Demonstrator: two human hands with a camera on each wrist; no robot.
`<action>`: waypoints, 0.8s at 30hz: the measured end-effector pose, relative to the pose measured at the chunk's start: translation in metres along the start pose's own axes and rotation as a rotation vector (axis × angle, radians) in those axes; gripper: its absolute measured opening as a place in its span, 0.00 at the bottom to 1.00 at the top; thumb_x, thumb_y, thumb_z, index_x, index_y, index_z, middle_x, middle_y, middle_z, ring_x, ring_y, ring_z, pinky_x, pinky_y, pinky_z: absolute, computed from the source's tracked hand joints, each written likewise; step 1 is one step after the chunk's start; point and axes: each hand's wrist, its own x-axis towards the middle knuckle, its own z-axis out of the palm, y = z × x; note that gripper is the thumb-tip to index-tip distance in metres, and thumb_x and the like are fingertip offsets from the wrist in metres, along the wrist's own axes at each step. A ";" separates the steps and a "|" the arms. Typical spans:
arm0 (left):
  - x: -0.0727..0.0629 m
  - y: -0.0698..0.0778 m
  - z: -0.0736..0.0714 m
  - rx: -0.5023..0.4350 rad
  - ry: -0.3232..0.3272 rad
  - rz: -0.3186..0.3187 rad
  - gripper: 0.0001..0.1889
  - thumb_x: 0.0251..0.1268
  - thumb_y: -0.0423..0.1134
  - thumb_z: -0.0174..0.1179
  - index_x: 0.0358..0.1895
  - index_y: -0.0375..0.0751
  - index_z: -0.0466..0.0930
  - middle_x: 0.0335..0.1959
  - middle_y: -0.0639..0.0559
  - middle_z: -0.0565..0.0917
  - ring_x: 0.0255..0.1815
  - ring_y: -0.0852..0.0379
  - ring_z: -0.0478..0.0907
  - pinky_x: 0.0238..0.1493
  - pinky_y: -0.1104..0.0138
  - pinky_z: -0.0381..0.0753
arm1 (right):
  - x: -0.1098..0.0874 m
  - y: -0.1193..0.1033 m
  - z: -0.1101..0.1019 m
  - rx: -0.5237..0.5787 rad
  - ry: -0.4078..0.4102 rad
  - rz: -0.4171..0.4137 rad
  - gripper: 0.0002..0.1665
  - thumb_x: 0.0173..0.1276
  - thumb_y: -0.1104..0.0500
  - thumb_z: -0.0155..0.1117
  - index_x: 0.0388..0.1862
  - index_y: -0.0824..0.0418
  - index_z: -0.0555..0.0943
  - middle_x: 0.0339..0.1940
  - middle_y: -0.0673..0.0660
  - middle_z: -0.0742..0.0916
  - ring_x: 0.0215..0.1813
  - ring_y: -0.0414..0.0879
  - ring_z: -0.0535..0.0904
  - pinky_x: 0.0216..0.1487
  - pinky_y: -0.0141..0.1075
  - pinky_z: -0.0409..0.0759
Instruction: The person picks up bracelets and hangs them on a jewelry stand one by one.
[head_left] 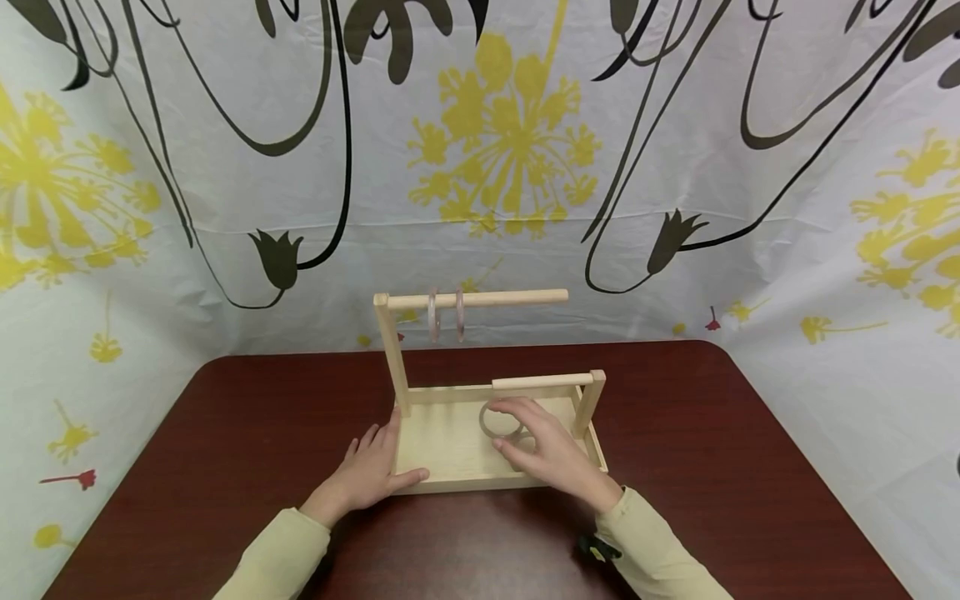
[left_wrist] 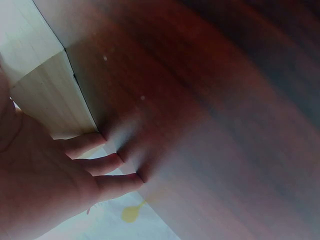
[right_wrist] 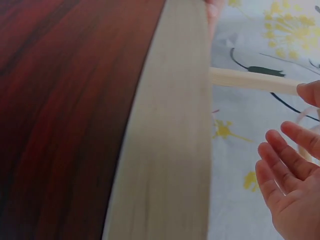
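Note:
A light wooden tray [head_left: 450,482] stands on the table, with a tall post [head_left: 392,354] at its left and a short post [head_left: 590,404] at its right, each bearing a level rod. Two pale rings [head_left: 461,317] hang on the upper rod [head_left: 517,297]. Inside the tray, my right hand [head_left: 551,454] holds a ring [head_left: 483,425] between thumb and forefinger; a second ring [head_left: 527,443] shows partly behind that hand. My left hand [head_left: 367,475] rests at the tray's front left corner, thumb over the front rim, fairly straight fingers [left_wrist: 120,186] along its outer side.
The lower rod [head_left: 536,382] runs left from the short post over the tray's back wall. Dark red-brown table [head_left: 660,517] surrounds the tray. Behind it hangs a white cloth [head_left: 525,258] with yellow and dark plant prints.

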 end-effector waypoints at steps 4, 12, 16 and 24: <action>0.000 -0.001 0.000 0.000 0.004 0.002 0.57 0.61 0.65 0.58 0.77 0.34 0.35 0.72 0.32 0.57 0.71 0.29 0.51 0.61 0.33 0.49 | 0.002 0.008 0.001 -0.018 -0.043 -0.008 0.26 0.66 0.56 0.68 0.60 0.63 0.77 0.59 0.54 0.79 0.61 0.46 0.73 0.57 0.43 0.73; -0.001 -0.001 0.001 0.008 0.010 0.007 0.57 0.61 0.66 0.58 0.77 0.34 0.35 0.72 0.32 0.57 0.71 0.29 0.51 0.61 0.33 0.50 | 0.006 0.020 0.000 -0.108 -0.190 0.005 0.28 0.66 0.55 0.67 0.62 0.63 0.75 0.61 0.59 0.77 0.60 0.49 0.74 0.57 0.46 0.73; 0.000 -0.002 0.001 0.009 0.012 0.006 0.57 0.60 0.67 0.57 0.77 0.35 0.35 0.72 0.32 0.57 0.71 0.29 0.51 0.61 0.33 0.50 | 0.008 0.025 -0.001 -0.175 -0.257 0.002 0.30 0.65 0.54 0.67 0.64 0.63 0.73 0.62 0.62 0.76 0.60 0.52 0.74 0.57 0.50 0.72; 0.001 -0.002 0.001 0.000 0.002 0.001 0.57 0.61 0.66 0.58 0.77 0.34 0.35 0.72 0.31 0.56 0.71 0.29 0.50 0.61 0.33 0.49 | 0.010 0.032 -0.001 -0.192 -0.324 0.081 0.36 0.63 0.52 0.67 0.67 0.65 0.69 0.63 0.66 0.73 0.58 0.56 0.75 0.55 0.51 0.73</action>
